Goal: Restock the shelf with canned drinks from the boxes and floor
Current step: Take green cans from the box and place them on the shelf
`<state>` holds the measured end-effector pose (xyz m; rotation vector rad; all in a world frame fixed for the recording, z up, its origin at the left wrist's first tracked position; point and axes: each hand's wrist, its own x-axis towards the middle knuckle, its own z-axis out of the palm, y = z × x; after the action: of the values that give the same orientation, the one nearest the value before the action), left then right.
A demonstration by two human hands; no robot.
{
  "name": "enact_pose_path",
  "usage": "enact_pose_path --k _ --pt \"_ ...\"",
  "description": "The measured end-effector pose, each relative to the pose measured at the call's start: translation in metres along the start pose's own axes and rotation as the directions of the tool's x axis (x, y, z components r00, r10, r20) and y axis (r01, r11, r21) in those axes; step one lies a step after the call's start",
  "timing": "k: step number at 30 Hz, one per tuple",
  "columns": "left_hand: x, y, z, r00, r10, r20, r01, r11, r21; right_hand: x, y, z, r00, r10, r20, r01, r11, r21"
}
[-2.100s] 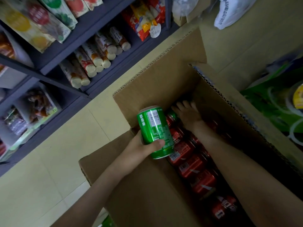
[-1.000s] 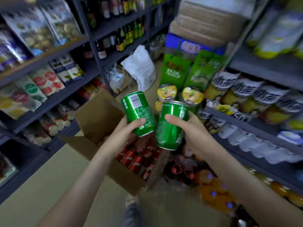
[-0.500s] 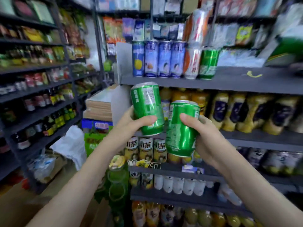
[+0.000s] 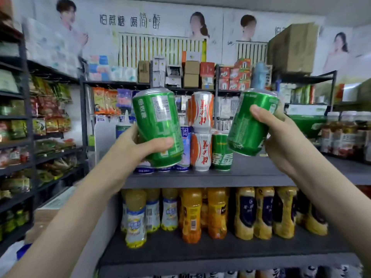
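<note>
**Green cans, 1 per hand, raised to the drinks shelf**

Green aluminium fills both grips. The left hand [image 4: 138,145] wraps the lower body of the left can [image 4: 156,125], thumb across the front and fingers behind. The right hand [image 4: 281,137] clasps the right can [image 4: 251,121] the same way around its middle. Both cans are tilted, tops leaning apart, and both hang in the air in front of the dark shelf [image 4: 251,175], touching neither the board nor each other.

Carrying 1 can per hand looks like a way to halve the trips. Each grip also leaves the can's base bare, which suits setting it straight down.

A standing green can [image 4: 220,153] of the same colour is already on the board. It sits just right of 2 white-and-orange cans [image 4: 201,149] stacked 1 on the other. Blue cans [image 4: 184,149] stand further left, partly hidden behind the left can. The board to the right of the standing green can is bare, and the right can hovers just above that stretch, so like is probably going beside like.

Each can must be righted before its base meets the board. The stacked pair is close enough that a careless knock could topple it. Yellow and orange bottles [image 4: 191,215] line the level below.
</note>
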<state>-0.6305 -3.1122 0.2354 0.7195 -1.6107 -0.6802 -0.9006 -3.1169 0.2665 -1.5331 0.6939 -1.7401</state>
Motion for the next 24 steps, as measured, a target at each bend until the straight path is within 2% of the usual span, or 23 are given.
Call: enact_pose_path --k 8,15,24 --pt "0.067 -0.007 0.015 0.996 0.063 0.062 -0.068 0.994 0.082 0.09 0.02 -0.027 0.997 -0.016 -0.081 0.017 1.0 0.009" --pt "0.09 -0.007 0.031 0.998 0.062 0.005 -0.062 0.995 0.072 0.157 0.058 -0.032 0.989 -0.008 -0.149 0.004 1.0 -0.029" --pt "0.106 -0.008 0.054 0.99 0.049 -0.132 -0.037 0.995 0.093 0.215 0.098 -0.035 0.996 0.069 -0.057 -0.072 0.996 -0.057"
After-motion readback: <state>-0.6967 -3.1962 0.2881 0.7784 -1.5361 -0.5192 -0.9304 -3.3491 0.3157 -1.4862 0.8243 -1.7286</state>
